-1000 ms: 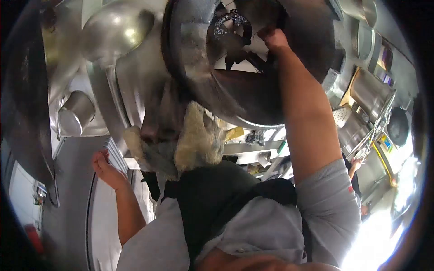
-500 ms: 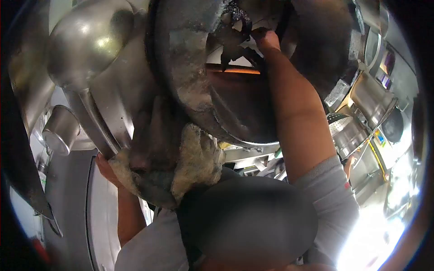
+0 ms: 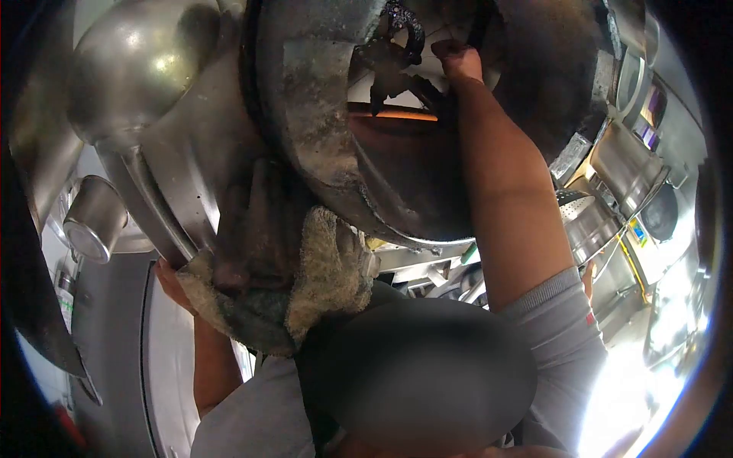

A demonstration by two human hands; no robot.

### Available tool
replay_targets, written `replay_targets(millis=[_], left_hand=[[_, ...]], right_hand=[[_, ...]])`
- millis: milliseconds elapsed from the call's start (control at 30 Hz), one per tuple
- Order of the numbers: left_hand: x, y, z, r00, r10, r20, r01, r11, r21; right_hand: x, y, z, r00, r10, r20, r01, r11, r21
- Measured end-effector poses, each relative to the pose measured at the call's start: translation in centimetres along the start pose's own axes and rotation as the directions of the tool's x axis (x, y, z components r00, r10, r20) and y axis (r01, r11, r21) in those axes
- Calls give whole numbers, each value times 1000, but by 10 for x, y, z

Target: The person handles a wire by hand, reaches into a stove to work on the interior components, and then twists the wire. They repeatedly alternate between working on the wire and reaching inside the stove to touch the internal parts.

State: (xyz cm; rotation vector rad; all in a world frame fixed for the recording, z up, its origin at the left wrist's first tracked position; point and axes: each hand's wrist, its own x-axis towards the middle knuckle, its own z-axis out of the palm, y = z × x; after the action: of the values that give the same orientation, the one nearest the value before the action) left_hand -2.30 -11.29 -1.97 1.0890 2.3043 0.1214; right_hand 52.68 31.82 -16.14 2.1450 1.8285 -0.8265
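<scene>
My left hand (image 3: 175, 287) is at the left end of a thick, worn tan cloth (image 3: 324, 263), and its fingers look closed on the cloth's edge. The cloth bends around a dark metal part. Right beside this hand ends the handle of a big steel ladle (image 3: 141, 72). My right hand (image 3: 463, 64) reaches into a large, round, blackened metal vessel (image 3: 321, 114). Its fingers are closed, with something small and dark at them that I cannot make out. Near that hand are black, charred-looking pieces (image 3: 389, 57) and a glowing orange strip (image 3: 393, 113).
A small steel cup (image 3: 95, 217) is at the left, above a grey metal panel (image 3: 111, 336). Steel pots (image 3: 626, 168) and a perforated strainer (image 3: 573, 206) are at the right. A blurred dark oval (image 3: 427, 374) hides the lower middle.
My right hand has shifted slightly to the right inside the blackened vessel. The ladle, the cup and my left hand appear a little further left, while the cloth looks nearly the same.
</scene>
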Motion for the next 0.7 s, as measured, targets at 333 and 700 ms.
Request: replay_targets(millis=[333,700], left_hand=[[8,38,-6,989,59,-132,-49,995,84],[22,92,-18,749,648,-138,-427,632,647]], right_hand=[[-1,-9,1,998,58,-2,-58,997,58],[3,-17,5,998,41,-47,-48,986,-158]])
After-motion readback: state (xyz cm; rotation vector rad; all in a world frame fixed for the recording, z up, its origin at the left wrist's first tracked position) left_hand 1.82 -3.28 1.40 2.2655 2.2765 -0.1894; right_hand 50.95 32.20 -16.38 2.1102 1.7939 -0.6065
